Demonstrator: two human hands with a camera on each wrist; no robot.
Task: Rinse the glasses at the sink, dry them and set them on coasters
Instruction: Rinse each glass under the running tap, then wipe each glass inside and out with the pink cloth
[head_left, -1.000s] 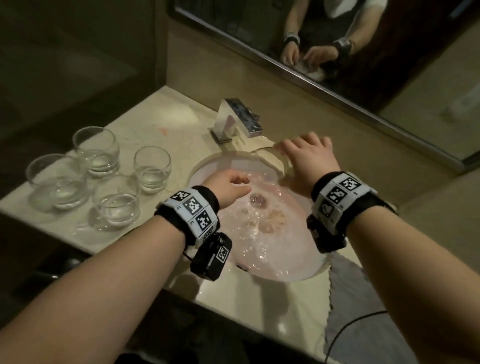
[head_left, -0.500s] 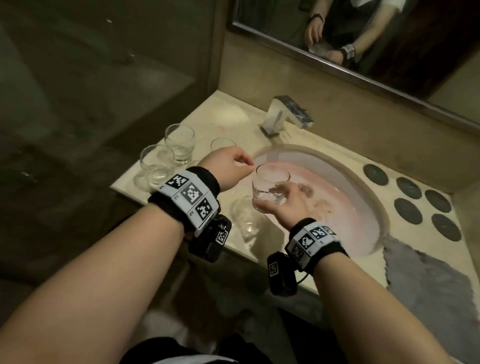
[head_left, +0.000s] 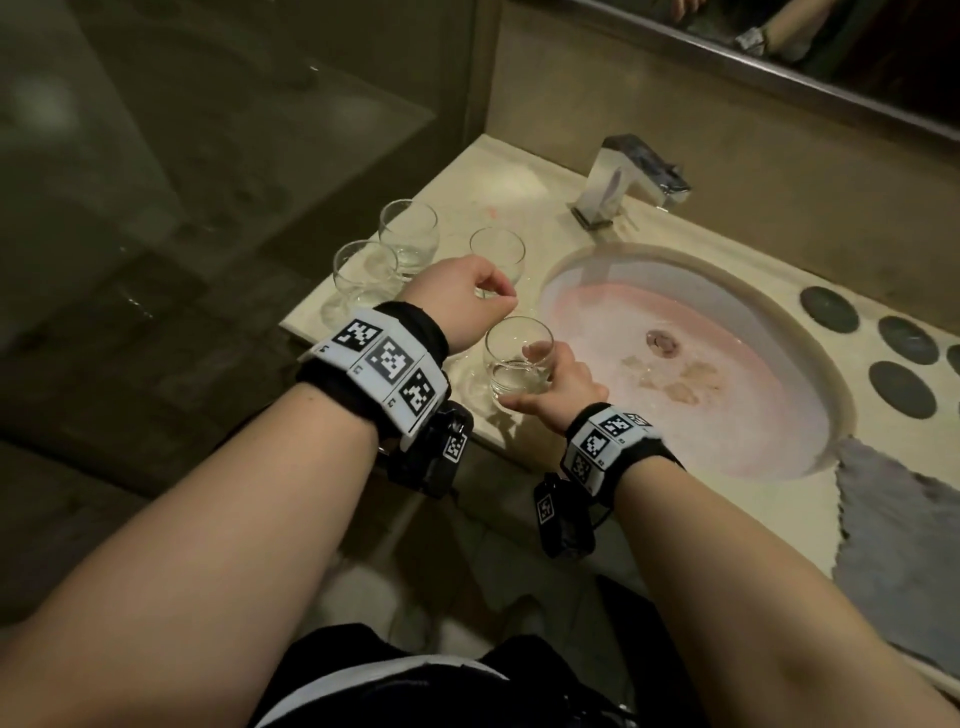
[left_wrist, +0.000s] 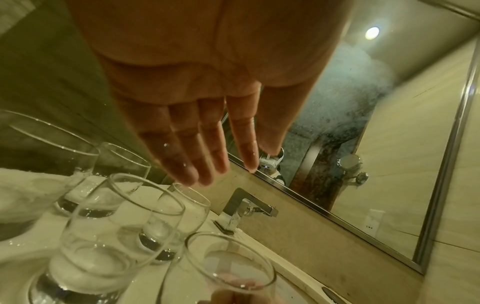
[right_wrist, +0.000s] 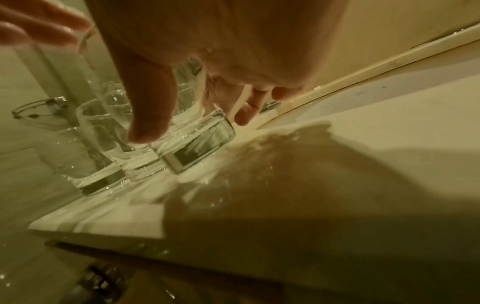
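Observation:
My right hand (head_left: 558, 387) grips a clear stemless glass (head_left: 514, 358) with a little water in it, low over the counter just left of the sink basin (head_left: 597, 291). The right wrist view shows thumb and fingers (right_wrist: 149, 123) around the glass (right_wrist: 200, 142), which is slightly tilted; whether its base touches the counter I cannot tell. My left hand (head_left: 480, 296) hovers empty over several other glasses (head_left: 408, 236) standing on the counter's left end. Its fingers (left_wrist: 200, 156) are straight and wet above their rims (left_wrist: 124, 205). Dark round coasters (head_left: 828, 309) lie right of the basin.
A chrome faucet (head_left: 628, 176) stands behind the basin, with no stream visible. A grey towel (head_left: 893, 545) lies on the counter at the front right. A mirror runs along the back wall. The counter's front edge (head_left: 311, 332) is close to the glasses.
My right hand has carried the glass from under the faucet leftward and down to the counter beside the other glasses. My left hand moved left over those glasses.

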